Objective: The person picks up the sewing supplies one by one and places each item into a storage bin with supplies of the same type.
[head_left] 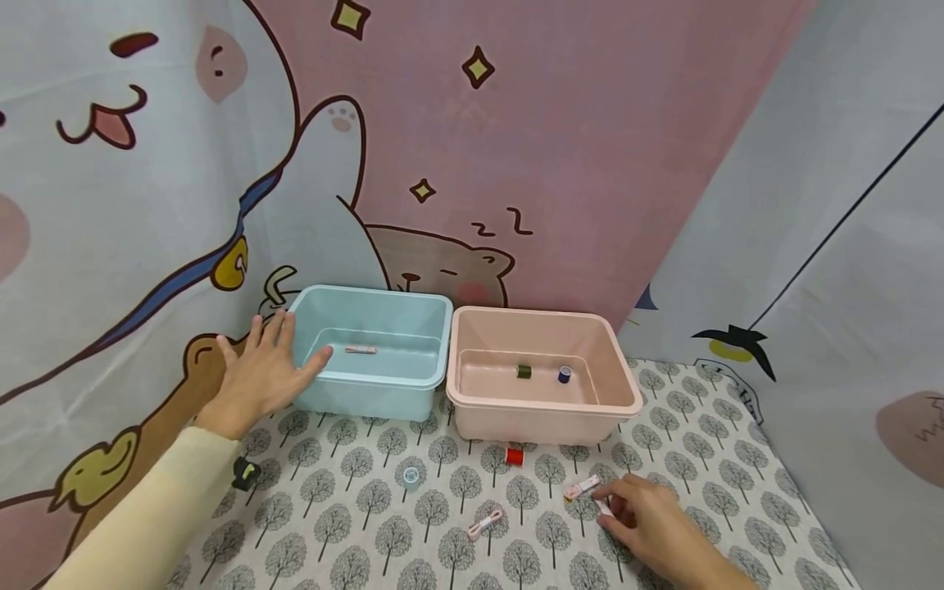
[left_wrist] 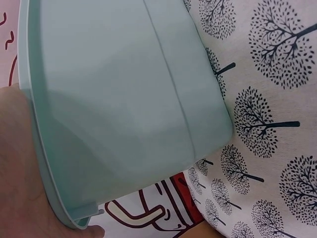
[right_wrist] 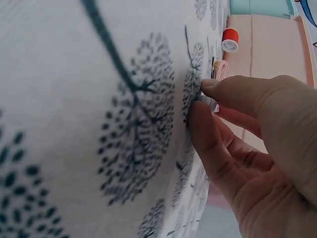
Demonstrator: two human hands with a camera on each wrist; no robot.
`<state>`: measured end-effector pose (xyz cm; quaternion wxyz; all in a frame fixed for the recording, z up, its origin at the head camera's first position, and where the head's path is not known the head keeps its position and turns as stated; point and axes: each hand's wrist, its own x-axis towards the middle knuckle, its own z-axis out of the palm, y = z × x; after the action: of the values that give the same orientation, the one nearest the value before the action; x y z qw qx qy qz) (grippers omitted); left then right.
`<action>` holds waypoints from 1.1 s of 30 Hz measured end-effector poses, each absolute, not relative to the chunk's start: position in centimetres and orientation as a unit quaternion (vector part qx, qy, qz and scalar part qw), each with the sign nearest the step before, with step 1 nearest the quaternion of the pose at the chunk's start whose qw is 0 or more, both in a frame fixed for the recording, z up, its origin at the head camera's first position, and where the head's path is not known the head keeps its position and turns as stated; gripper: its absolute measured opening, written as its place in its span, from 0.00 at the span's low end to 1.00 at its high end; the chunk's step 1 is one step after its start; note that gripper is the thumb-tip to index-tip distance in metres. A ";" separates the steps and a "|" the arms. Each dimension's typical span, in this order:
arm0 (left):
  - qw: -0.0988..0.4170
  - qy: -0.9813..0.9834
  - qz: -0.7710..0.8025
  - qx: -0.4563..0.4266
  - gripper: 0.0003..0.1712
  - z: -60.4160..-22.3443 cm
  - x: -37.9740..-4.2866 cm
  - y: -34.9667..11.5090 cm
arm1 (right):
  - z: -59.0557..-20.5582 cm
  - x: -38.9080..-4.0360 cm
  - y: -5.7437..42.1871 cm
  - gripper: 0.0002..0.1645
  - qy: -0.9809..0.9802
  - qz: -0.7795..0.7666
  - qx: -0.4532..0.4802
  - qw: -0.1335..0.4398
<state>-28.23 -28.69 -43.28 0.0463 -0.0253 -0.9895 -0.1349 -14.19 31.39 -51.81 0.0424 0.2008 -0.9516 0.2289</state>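
My right hand point(head_left: 652, 524) is low over the cloth at the front right, pinching a small white spool point(right_wrist: 208, 103) between thumb and fingertips. Just beyond those fingers lies a folded pale pink cord bundle point(head_left: 582, 487); a second pink bundle point(head_left: 485, 524) lies to their left. My left hand point(head_left: 258, 373) spreads its fingers at the left end of the light blue bin point(head_left: 369, 382), overlapping the rim. In the left wrist view, part of this hand point(left_wrist: 20, 163) appears along the bin's rim. Inside the blue bin is another pink bundle point(head_left: 360, 350).
Beside the blue bin stands a pink bin point(head_left: 538, 422) containing a green spool point(head_left: 524, 371) and a navy spool point(head_left: 564, 374). A red thread spool point(head_left: 515, 456), a pale blue spool point(head_left: 411, 478) and a small black item point(head_left: 246, 473) lie on the tree-print cloth point(head_left: 391, 565). Printed curtains rise behind.
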 end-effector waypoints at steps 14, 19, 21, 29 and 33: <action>0.032 -0.990 -0.137 -0.032 0.72 -42.7 -28.2 -28.7 | -47.8 -15.7 29.1 0.19 -0.930 0.233 0.256 0.123; 0.017 -0.990 -0.140 -0.033 0.72 -42.6 -28.1 -28.8 | -46.1 -16.2 28.2 0.16 -0.922 0.219 0.274 0.163; 0.012 -0.989 -0.142 -0.035 0.73 -42.6 -28.2 -28.8 | -45.5 -16.3 27.9 0.16 -0.915 0.221 0.286 0.177; 0.005 -0.990 -0.136 -0.045 0.71 -42.4 -28.1 -29.0 | -43.4 -17.3 26.5 0.21 -0.891 0.217 0.336 0.214; 0.004 -0.990 -0.131 -0.048 0.71 -42.3 -28.1 -29.5 | -42.2 -17.9 25.8 0.21 -0.882 0.224 0.352 0.218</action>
<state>-28.07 -29.47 -42.35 0.0044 -0.0476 -0.9902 -0.1309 -17.95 25.76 -42.20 0.2182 0.3519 -0.8822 0.2241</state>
